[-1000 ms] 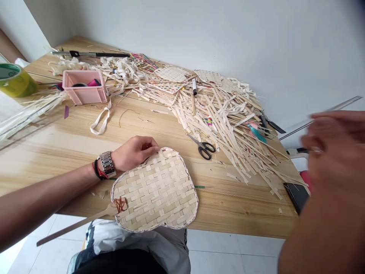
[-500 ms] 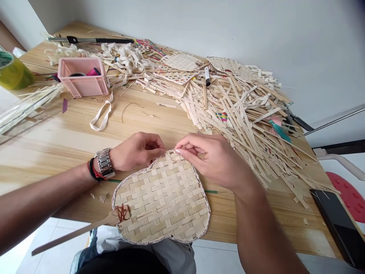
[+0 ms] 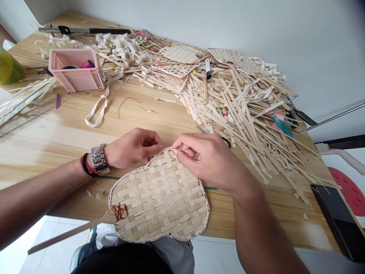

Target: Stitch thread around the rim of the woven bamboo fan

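Note:
A woven bamboo-strip fan [image 3: 159, 198] with a corded rim lies over the table's front edge. Its flat wooden handle [image 3: 65, 234] is bound on with reddish-brown thread [image 3: 118, 212] and points to the lower left. My left hand [image 3: 139, 148] is closed, thumb and forefinger pinching the fan's rim at the top. Just right of it, my right hand [image 3: 203, 158] pinches a thin thread [image 3: 182, 149] at the same rim; whether a needle is with it I cannot tell. A small loop of thread hangs over the weave there. Scissors [image 3: 226, 142] lie partly hidden behind my right hand.
A heap of bamboo strips [image 3: 234, 110] covers the back right, with a marker [image 3: 208, 68] on it. At back left stand a pink basket [image 3: 76, 80] and a roll of yellow-green tape [image 3: 11, 68]. A phone [image 3: 339, 220] lies at the right edge.
My right hand has shifted slightly left along the rim, and the scissors behind it now show. The view has moved a little; my left hand stays at the rim.

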`<state>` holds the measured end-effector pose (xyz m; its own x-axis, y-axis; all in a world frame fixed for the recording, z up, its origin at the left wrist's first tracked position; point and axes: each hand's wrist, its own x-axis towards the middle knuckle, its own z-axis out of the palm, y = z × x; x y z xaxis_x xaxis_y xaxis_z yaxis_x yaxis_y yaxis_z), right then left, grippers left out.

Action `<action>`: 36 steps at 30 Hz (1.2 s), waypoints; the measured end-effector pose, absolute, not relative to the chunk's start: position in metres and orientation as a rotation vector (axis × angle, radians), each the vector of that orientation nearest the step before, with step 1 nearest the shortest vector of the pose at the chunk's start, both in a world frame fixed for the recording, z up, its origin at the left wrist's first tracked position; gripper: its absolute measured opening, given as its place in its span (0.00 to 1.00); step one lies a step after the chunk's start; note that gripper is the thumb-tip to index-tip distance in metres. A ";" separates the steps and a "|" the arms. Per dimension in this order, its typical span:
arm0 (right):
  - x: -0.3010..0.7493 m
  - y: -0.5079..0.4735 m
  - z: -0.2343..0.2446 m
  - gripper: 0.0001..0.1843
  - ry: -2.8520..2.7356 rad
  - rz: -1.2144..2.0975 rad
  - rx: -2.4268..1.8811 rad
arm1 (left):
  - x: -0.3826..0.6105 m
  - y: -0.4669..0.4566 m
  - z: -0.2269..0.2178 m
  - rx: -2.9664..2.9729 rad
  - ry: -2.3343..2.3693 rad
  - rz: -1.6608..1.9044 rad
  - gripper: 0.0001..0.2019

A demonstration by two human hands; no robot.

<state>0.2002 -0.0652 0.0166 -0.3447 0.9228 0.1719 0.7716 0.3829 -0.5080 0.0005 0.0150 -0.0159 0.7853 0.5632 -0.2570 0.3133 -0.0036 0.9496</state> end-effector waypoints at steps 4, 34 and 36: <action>0.198 -0.066 0.015 0.08 -2.224 0.470 -1.466 | 0.000 0.015 -0.018 1.609 0.700 0.226 0.08; 0.186 -0.071 0.010 0.12 -2.384 0.196 -1.446 | 0.002 0.004 -0.014 1.593 0.836 0.320 0.06; 0.184 -0.071 0.009 0.12 -2.441 0.207 -1.475 | 0.001 0.004 -0.013 1.604 0.840 0.324 0.06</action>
<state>0.1840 -0.0706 0.0088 -0.4390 0.8833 0.1645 0.8429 0.4682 -0.2650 0.0014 0.0039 -0.0134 0.6969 0.6738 -0.2455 0.3338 -0.0018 0.9426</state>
